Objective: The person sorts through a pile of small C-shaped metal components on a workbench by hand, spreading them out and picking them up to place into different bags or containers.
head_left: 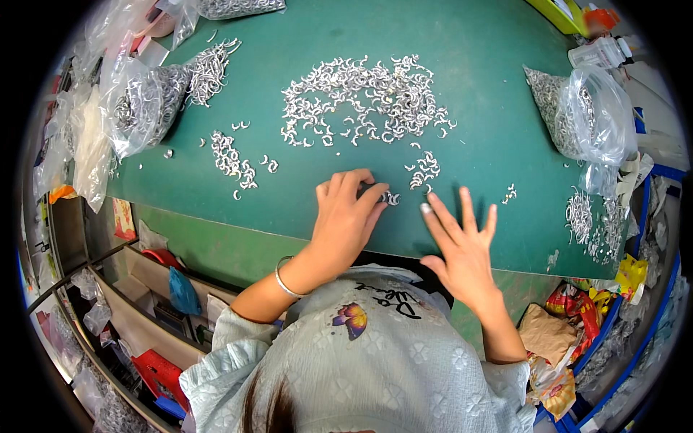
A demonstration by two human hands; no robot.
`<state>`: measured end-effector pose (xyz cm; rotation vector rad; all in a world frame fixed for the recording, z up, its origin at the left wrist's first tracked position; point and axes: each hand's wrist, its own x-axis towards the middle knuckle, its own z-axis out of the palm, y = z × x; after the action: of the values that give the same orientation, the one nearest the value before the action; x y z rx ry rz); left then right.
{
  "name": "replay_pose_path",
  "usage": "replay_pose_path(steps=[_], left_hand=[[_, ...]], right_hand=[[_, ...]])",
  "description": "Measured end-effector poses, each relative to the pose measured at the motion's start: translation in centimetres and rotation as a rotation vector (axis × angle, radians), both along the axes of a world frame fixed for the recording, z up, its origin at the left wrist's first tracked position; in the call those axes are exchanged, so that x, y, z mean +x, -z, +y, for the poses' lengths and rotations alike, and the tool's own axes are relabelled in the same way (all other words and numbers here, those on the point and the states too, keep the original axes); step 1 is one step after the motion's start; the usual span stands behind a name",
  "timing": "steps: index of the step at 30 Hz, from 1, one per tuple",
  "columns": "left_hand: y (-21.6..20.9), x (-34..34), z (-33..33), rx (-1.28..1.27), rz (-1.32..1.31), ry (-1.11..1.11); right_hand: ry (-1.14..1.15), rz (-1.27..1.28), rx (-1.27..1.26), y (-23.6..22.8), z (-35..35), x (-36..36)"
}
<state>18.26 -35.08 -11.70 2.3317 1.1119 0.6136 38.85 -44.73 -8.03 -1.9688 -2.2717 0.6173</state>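
Across green tabletop [484, 119], left hand [343, 213] curled by silver crescents [392, 198], grip unclear, right hand [462, 249] spread near small pile [426, 170]

A: Where is your left hand [339, 220]?
B: Its fingers bend over the green table [491, 65], right by a few curved silvery pieces [390, 198]; you hide any grip.
A: And your right hand [465, 263]?
B: You have its fingers spread, near a small cluster [427, 170] of the same pieces.
A: Farther off?
B: A large pile [408, 105] lies ahead of you, between a clear left-side bag [148, 108] and a clear right-side bag [605, 112].
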Motion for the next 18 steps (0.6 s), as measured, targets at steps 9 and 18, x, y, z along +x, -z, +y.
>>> replay_pose_path(steps=[9, 18], left_hand=[[-0.4, 2.4, -0.2, 0.013, -0.035, 0.075], [-0.7, 0.8, -0.3, -0.023, -0.049, 0.018]], right_hand=[[0.328, -0.226, 0.121, 0.8, -2.4, 4.4], [0.082, -0.005, 0.089, 0.5, 1.8, -0.3]])
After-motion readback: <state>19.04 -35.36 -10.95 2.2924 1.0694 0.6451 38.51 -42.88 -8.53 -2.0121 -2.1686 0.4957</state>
